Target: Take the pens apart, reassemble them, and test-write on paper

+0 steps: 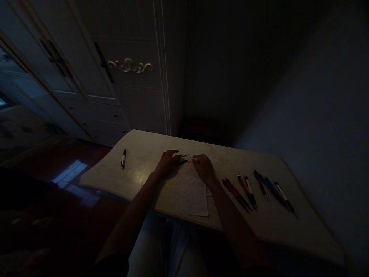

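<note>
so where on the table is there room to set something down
The table is bare between the lone pen and the left hand, and at its near right corner, past the pens. It is crowded among those pens and around the far end of the paper, with the right hand and thin dark pieces.

Paper [190, 196] on table [144, 154], pens [250, 187] right — pen [123, 158] left

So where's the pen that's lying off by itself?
In the head view, that pen lies near the left end of the tabletop, left of the left hand.
</note>
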Tool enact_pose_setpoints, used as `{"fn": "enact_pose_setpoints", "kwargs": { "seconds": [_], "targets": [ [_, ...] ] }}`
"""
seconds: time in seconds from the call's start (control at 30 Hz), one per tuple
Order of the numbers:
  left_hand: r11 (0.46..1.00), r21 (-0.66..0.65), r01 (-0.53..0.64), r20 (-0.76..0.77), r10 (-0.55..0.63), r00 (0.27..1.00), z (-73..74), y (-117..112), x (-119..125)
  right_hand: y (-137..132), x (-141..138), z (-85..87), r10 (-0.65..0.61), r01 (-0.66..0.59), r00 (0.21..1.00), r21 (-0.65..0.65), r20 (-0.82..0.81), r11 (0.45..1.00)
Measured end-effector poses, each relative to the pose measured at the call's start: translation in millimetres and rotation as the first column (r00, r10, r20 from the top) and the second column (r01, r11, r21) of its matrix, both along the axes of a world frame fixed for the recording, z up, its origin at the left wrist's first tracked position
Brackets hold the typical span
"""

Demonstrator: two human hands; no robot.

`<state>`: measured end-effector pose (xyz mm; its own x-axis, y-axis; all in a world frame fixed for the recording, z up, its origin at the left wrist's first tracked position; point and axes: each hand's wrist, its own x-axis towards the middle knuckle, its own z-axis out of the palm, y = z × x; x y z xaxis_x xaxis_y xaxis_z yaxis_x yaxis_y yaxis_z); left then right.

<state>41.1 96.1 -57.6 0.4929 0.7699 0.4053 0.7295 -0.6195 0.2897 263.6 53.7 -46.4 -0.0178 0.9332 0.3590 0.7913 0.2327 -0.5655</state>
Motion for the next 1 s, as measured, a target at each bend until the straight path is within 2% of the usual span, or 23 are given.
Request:
{"fn": "enact_pose_setpoints", "kwargs": {
  "seconds": [0.23, 0.33, 0.43, 0.67, 0.77, 0.87, 1.0],
  "targets": [
    [0.997, -0.075, 0.032, -0.021, -0.034, 0.999, 4.1, 0, 0, 4, 5, -3.2, -0.064, 0.063, 0.997, -0.026, -0.034, 0.998],
    [0.998, -0.062, 0.02, 0.003, -0.02, 1.0, 3.4, 0, 0, 4, 6, -5.8, -0.073, 0.072, 0.996, -0.023, -0.045, 0.997],
    [0.999, -0.036, -0.003, 0.045, 0.005, 0.999, 2.4, -1, -1, 4, 8, -7.7, -0.07, 0.069, 0.996, -0.016, -0.059, 0.997],
    [0.997, -0.073, 0.007, 0.067, -0.002, 0.998, -1.5, 3, -4, 9, 8, -3.3, -0.04, 0.043, 0.996, 0.039, -0.084, 0.998],
    [0.996, -0.092, 0.007, 0.126, 0.004, 0.992, -5.5, 9, -4, 15, 7, -1.2, -0.035, 0.039, 0.995, 0.052, -0.09, 0.998],
    [0.991, -0.132, 0.018, 0.253, 0.016, 0.967, -8.0, 15, -4, 23, 7, 0.7, -0.019, 0.021, 0.998, 0.029, -0.062, 0.999],
    [0.981, -0.183, -0.06, 0.467, 0.14, 0.873, -6.3, 18, -8, 34, 7, 4.7, 0.097, -0.094, 0.994, -0.042, 0.058, 0.995]
  ]
}}
